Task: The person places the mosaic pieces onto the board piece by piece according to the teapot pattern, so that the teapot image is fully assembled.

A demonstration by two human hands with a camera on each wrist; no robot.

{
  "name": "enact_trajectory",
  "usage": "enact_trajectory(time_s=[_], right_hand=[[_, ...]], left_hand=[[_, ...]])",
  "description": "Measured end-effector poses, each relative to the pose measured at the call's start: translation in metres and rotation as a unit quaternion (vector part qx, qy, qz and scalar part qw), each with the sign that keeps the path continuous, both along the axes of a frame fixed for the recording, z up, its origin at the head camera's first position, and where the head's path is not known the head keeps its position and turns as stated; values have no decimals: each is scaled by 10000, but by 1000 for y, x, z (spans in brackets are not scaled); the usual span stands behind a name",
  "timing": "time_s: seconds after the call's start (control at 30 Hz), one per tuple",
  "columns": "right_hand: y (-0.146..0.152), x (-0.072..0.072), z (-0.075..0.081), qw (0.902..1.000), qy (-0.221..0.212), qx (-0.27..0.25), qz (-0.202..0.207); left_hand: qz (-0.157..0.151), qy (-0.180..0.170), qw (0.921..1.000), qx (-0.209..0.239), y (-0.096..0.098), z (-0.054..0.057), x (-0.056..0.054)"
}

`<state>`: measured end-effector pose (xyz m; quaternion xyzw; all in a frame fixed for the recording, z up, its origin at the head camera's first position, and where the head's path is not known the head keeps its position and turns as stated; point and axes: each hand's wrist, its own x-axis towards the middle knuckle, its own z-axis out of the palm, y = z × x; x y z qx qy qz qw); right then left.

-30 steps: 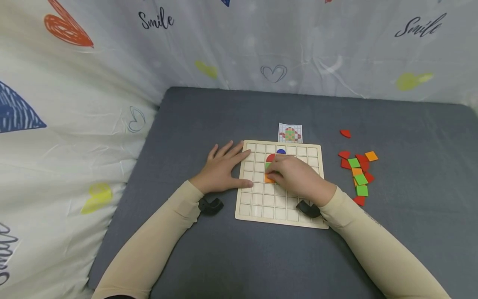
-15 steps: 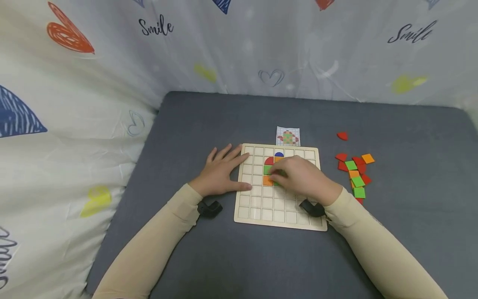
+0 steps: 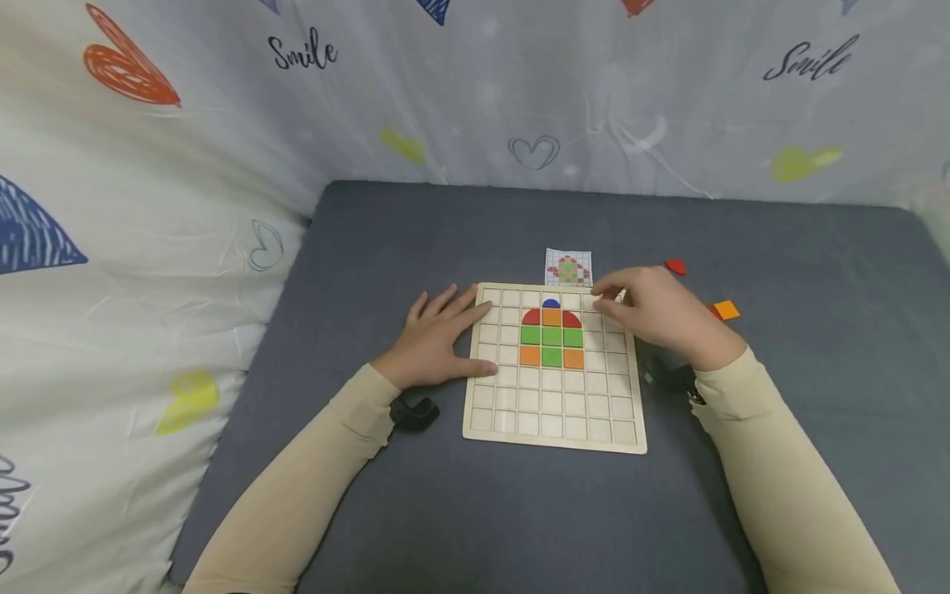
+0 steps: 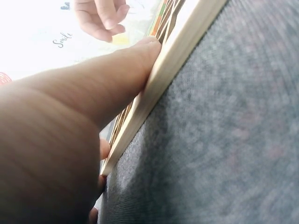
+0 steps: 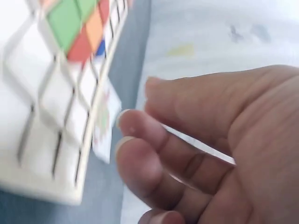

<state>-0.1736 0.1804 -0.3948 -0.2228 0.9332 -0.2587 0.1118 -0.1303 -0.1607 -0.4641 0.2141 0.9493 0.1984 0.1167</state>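
A square wooden grid board lies on the table. Blue, red, orange and green tiles fill cells in its upper middle. My left hand rests with spread fingers on the board's left side; in the left wrist view its thumb lies over the wooden edge. Above the board's upper right corner hovers my right hand. Its fingers are loosely bent, with nothing between them and the thumb, as the right wrist view shows.
Just beyond the board's far edge lies a small pattern card. To the right, a loose red piece and an orange tile show past my right hand, which hides the other loose tiles. A printed curtain hangs behind the table.
My right hand has left the tiles in the board's middle and moved right and away from me, uncovering the coloured tiles. My left hand has stayed at the board's left edge.
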Motion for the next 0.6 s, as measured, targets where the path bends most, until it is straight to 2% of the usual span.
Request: enact_trajectory(time_s=[0.27, 0.6], right_hand=[[42, -11, 3, 9966, -350, -75, -740], [79, -7, -8, 9956, -425, 396, -739]], left_hand=[[18, -50, 10000, -3, 2, 1, 0], [5, -51, 9999, 94, 0, 1, 1]])
